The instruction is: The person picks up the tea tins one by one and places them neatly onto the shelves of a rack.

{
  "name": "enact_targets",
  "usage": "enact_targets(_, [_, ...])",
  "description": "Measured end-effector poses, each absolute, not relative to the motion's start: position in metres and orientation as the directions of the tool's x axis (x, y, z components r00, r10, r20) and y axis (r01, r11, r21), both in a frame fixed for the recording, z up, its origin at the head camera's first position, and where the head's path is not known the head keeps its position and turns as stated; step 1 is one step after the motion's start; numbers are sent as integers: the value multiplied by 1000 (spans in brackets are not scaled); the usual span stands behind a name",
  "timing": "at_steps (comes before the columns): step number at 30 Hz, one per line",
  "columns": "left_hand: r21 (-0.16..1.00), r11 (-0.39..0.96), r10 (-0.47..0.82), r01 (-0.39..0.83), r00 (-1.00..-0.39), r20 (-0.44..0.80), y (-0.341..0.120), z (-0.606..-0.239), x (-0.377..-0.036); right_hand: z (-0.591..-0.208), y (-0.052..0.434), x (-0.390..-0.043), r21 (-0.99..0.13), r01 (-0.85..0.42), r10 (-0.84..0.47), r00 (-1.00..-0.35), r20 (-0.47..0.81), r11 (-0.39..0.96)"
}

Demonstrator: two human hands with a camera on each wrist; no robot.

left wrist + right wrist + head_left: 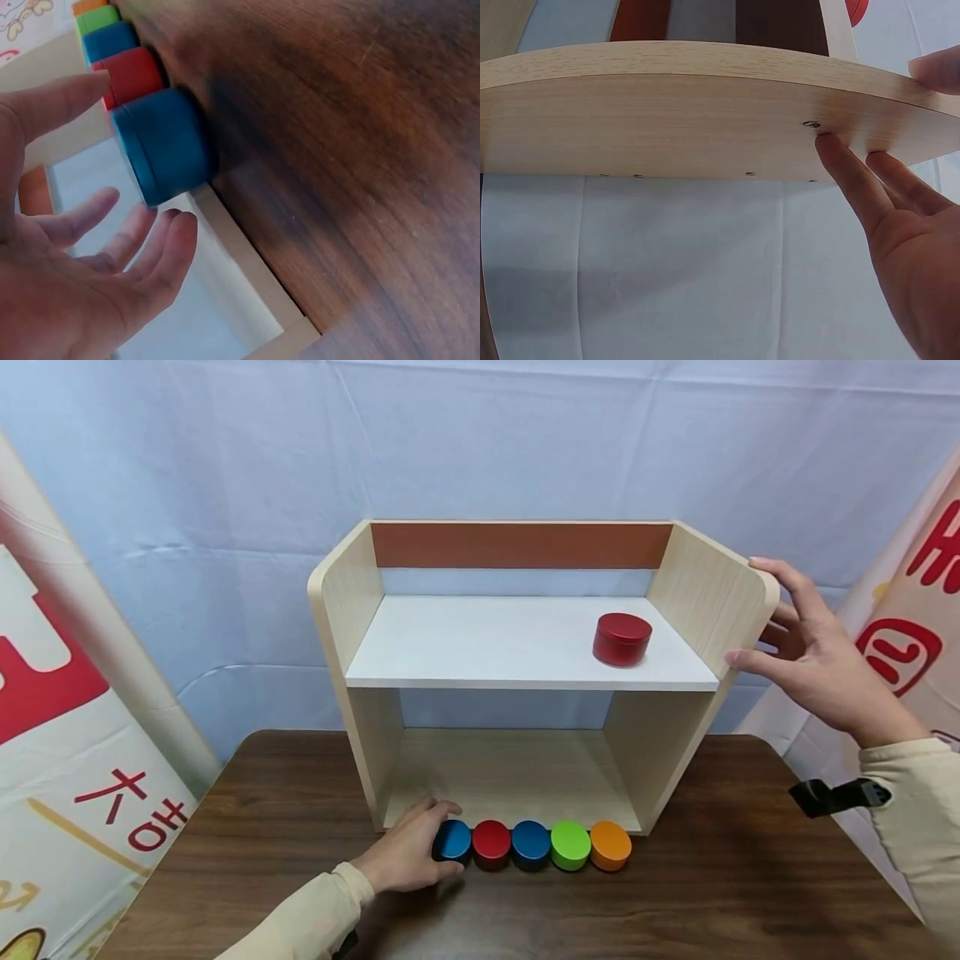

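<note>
In the head view my left hand [411, 852] is at the left end of a row of round tins, thumb and fingers spread around a blue tin [453, 842]. The left wrist view shows my thumb apart from this blue tin [166, 146], with fingertips close to its edge; contact is unclear. To its right stand a red tin [492, 843], another blue tin [531, 845], a green tin [571, 844] and an orange tin [611, 845]. My right hand [821, 660] holds the wooden shelf's right side panel [667, 127], thumb at its front edge, fingers against the outer face.
A two-level shelf [480, 683] stands on the dark wooden table [720, 893], behind the tins. Another red tin [622, 639] sits on its upper board, toward the right. A pale cloth [510, 435] hangs behind, and printed banners [90, 760] flank the table.
</note>
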State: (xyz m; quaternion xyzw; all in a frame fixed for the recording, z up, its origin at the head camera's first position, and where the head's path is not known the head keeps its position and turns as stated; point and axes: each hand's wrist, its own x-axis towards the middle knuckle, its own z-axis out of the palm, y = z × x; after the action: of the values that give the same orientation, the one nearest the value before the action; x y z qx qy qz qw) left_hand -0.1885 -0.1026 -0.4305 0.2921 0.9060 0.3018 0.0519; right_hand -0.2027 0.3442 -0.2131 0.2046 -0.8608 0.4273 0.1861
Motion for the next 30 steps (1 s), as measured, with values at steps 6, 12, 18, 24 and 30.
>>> enact_targets(6, [580,658,545,480,-835,72,-99,-434,-188,-214,345,-202,-647,-528,-220,-839,497,550])
enact_targets(12, [577,668,539,470,-840,61,-97,-439,-190,-214,345,-203,-657,-515,-205,-846,492,550])
enact_targets(18, [564,687,532,458,-846,39,-95,-443,-192,-215,346,-203,-659,-520,-206,-844,496,544])
enact_targets(24, [555,694,527,459,-849,42,-93,-445,-194,-214,345,-204,-675,-523,-199,-843,500,520])
enact_targets(30, [539,702,527,466,-849,48,-92,-448,-194,-214,345,-204,-674,-523,-197,-843,501,521])
